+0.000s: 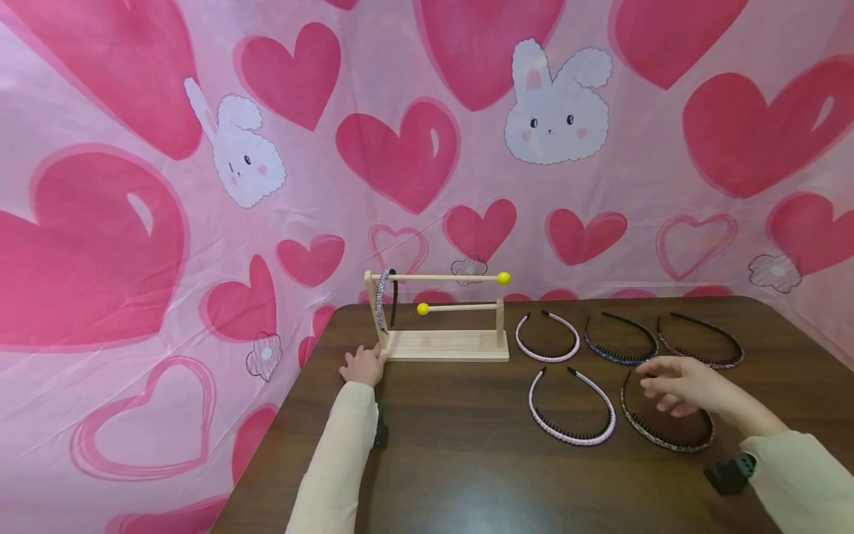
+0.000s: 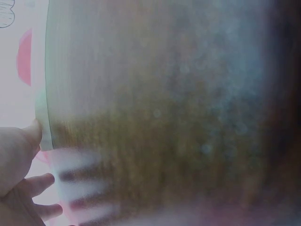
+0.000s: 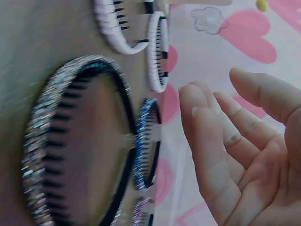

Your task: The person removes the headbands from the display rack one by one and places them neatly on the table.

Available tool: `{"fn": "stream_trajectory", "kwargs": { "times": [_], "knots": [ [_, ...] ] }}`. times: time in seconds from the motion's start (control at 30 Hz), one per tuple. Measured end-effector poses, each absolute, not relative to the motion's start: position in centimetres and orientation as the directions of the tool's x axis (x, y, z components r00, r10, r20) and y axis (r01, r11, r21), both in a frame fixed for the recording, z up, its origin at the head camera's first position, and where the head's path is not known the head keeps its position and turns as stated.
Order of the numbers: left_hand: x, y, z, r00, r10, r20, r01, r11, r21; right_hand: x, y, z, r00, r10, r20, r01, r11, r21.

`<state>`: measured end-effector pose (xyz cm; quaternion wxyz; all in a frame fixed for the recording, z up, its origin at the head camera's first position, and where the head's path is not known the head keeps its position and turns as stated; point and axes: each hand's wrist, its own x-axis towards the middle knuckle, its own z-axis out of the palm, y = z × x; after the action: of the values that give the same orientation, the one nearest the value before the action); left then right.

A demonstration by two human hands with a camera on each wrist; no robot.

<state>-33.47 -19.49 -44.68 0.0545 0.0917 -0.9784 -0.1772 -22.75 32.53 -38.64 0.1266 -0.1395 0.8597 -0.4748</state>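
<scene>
My left hand (image 1: 363, 366) rests on the table at the left end of a wooden two-bar stand (image 1: 447, 356). In the left wrist view its thumb (image 2: 34, 134) touches the base's edge, with the fingers apart. A glittery headband (image 1: 381, 300) hangs on the stand's upper bar, close to the left post. Above the gold-brown glitter headband (image 3: 40, 136) hovers my right hand (image 1: 687, 387), fingers loosely bent and holding nothing. Beyond it lie a blue headband (image 3: 141, 146) and a dark pinkish headband (image 1: 730, 363). Two pale pink headbands (image 1: 580, 441) lie to its left.
The brown wooden table (image 1: 460, 475) reaches back to a pink cloth (image 1: 414, 67) printed with hearts and rabbits. Yellow balls cap the upper bar (image 1: 447, 277) and the lower bar (image 1: 463, 307). Dark wrist devices (image 1: 729, 475) sit at both sleeves.
</scene>
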Motion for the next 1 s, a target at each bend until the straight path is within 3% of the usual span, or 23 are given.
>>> {"fn": "stream_trajectory", "kwargs": {
  "times": [1.0],
  "knots": [
    [-33.3,-19.5,-44.3,-0.978,-0.201,0.055,-0.168,0.918,0.358,-27.9,25.0,-30.9,-0.915,-0.399,0.051,-0.28,0.541,-0.793]
  ]
}}
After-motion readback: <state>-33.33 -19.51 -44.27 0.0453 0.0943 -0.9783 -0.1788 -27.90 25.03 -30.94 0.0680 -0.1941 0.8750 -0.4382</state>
